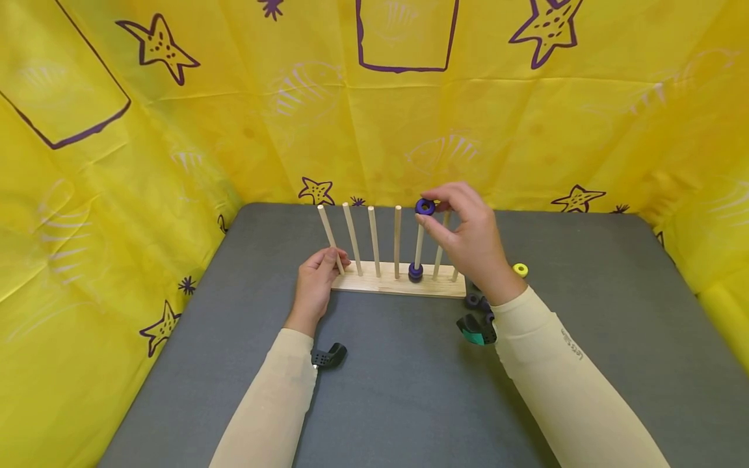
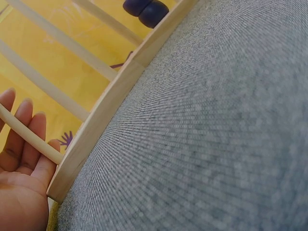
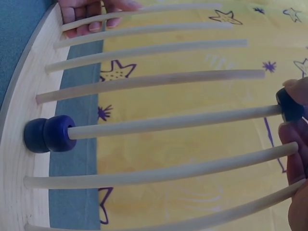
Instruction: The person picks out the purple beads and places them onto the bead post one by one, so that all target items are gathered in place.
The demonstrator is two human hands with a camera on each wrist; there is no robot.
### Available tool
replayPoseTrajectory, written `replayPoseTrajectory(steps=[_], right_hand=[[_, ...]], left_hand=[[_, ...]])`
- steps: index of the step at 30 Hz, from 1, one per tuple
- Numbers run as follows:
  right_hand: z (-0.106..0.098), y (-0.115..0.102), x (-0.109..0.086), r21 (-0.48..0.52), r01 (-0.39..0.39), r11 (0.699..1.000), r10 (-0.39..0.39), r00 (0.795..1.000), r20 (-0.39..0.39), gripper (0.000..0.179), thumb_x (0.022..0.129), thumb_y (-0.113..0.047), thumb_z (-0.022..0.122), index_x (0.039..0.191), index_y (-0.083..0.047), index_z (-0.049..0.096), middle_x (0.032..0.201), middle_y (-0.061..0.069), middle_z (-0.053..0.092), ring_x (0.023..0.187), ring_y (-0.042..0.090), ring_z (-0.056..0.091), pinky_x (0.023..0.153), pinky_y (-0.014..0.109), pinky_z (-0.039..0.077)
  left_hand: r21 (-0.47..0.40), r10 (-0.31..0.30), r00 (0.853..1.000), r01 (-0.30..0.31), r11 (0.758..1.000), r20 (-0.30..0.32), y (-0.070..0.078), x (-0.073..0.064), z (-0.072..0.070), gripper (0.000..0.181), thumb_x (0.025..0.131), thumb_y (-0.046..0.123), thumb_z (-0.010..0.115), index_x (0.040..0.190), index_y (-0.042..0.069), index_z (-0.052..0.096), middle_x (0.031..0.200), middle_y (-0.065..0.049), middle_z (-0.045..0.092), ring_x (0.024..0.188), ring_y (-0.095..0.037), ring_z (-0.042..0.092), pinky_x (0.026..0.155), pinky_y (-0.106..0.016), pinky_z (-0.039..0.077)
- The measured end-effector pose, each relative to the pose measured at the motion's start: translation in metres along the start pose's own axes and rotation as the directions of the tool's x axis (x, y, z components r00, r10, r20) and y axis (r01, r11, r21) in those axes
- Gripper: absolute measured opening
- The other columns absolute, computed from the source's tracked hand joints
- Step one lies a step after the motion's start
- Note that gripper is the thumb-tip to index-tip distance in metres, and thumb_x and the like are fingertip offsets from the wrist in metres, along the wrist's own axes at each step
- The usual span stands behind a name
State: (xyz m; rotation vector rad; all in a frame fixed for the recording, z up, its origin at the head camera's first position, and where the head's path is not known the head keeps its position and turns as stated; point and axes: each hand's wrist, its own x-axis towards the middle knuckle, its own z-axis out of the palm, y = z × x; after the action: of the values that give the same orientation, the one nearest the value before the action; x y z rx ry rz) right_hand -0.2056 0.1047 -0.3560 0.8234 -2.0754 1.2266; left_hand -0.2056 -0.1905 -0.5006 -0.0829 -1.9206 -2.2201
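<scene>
A wooden peg rack [image 1: 374, 283] stands on the table, with a row of several upright pegs on a flat base. My left hand [image 1: 316, 281] holds its left end, fingers around the lower part of the leftmost peg [image 2: 30, 137]. Between thumb and fingers, my right hand [image 1: 473, 234] pinches a purple ring [image 1: 425, 207] at the top of the fifth peg from the left [image 3: 178, 122]. Two purple rings [image 3: 50, 134] are stacked at the foot of that same peg. The right hand partly covers the pegs at the right end.
Right of the rack lies a yellow ring [image 1: 520, 270]. Several dark rings [image 1: 473, 300] sit by the rack's right end, partly behind the right wrist's camera strap [image 1: 476, 330]. A yellow patterned cloth [image 1: 374, 130] hangs behind the grey table [image 1: 398, 390].
</scene>
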Motion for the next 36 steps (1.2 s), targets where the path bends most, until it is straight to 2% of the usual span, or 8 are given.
replayPoseTrajectory(steps=[15, 20, 27, 34, 36], right_hand=[[0.0019, 0.0009, 0.0005, -0.017, 0.014, 1.0, -0.014, 1.0, 0.005, 0.032, 0.092, 0.001, 0.088, 0.121, 0.005, 0.074, 0.115, 0.016, 0.069, 0.097, 0.03, 0.068, 0.087, 0.032, 0.053], [0.0019, 0.0, 0.0004, -0.024, 0.005, 1.0, -0.005, 1.0, 0.005, 0.032, 0.093, 0.001, 0.088, 0.121, 0.005, 0.074, 0.116, 0.017, 0.069, 0.097, 0.032, 0.068, 0.085, 0.038, 0.054], [0.0013, -0.0015, -0.0006, -0.038, -0.017, 0.999, 0.017, 1.0, 0.006, 0.03, 0.094, 0.001, 0.086, 0.121, 0.005, 0.075, 0.118, 0.017, 0.067, 0.099, 0.032, 0.066, 0.08, 0.038, 0.051], [0.0013, -0.0009, -0.0007, -0.037, -0.017, 0.999, 0.017, 1.0, 0.008, 0.03, 0.094, 0.0, 0.087, 0.121, 0.004, 0.075, 0.117, 0.016, 0.067, 0.098, 0.026, 0.065, 0.08, 0.038, 0.051], [0.0012, -0.0006, -0.0006, -0.037, -0.015, 0.999, 0.016, 1.0, 0.009, 0.029, 0.094, 0.0, 0.087, 0.121, 0.004, 0.075, 0.117, 0.016, 0.067, 0.098, 0.026, 0.065, 0.08, 0.038, 0.051]], left_hand=[[0.024, 0.008, 1.0, -0.008, 1.0, -0.001, -0.0006, 0.0002, -0.0005, 0.043, 0.115, 0.026, 0.059, 0.114, -0.017, 0.068, 0.103, -0.014, 0.07, 0.106, -0.031, 0.069, 0.1, -0.039, 0.056], [0.027, 0.011, 1.0, -0.011, 1.0, -0.001, -0.0001, -0.0003, 0.0004, 0.043, 0.115, 0.025, 0.059, 0.114, -0.017, 0.069, 0.102, -0.013, 0.07, 0.107, -0.033, 0.068, 0.1, -0.039, 0.056], [0.032, 0.006, 1.0, -0.006, 0.999, 0.001, -0.001, 0.0001, 0.0002, 0.043, 0.115, 0.026, 0.059, 0.114, -0.016, 0.068, 0.105, -0.024, 0.069, 0.103, -0.025, 0.069, 0.1, -0.039, 0.056], [0.031, 0.01, 1.0, -0.01, 0.999, 0.006, -0.0019, 0.0005, -0.0006, 0.043, 0.115, 0.026, 0.059, 0.115, -0.016, 0.068, 0.102, -0.012, 0.071, 0.107, -0.031, 0.068, 0.101, -0.039, 0.056], [0.031, 0.01, 1.0, -0.01, 0.999, 0.004, -0.002, 0.0006, -0.0004, 0.043, 0.116, 0.026, 0.058, 0.114, -0.016, 0.068, 0.101, -0.012, 0.071, 0.107, -0.031, 0.068, 0.101, -0.039, 0.056]])
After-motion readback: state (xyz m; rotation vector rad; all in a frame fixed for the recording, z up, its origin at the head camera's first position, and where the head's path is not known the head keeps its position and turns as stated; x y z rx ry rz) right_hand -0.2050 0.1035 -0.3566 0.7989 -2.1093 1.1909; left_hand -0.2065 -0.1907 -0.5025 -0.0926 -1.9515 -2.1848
